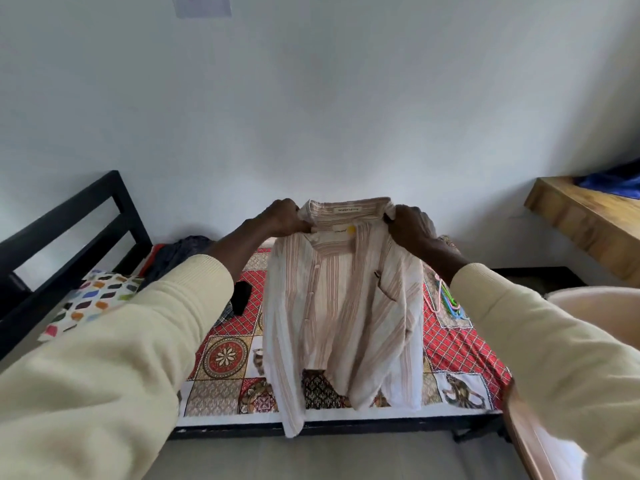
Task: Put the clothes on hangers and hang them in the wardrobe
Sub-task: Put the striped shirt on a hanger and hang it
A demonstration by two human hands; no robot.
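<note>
The striped shirt (341,306) hangs mid-frame above the bed (225,358), left hand (284,218) and right hand (410,225) each pinching a collar corner; I'd keep the shoulders level and fetch a hanger (450,303) from the pile at right.

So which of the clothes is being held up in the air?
The cream striped shirt. The left hand and right hand grip it by the collar, while the dark clothes lie piled on the bed.
</note>
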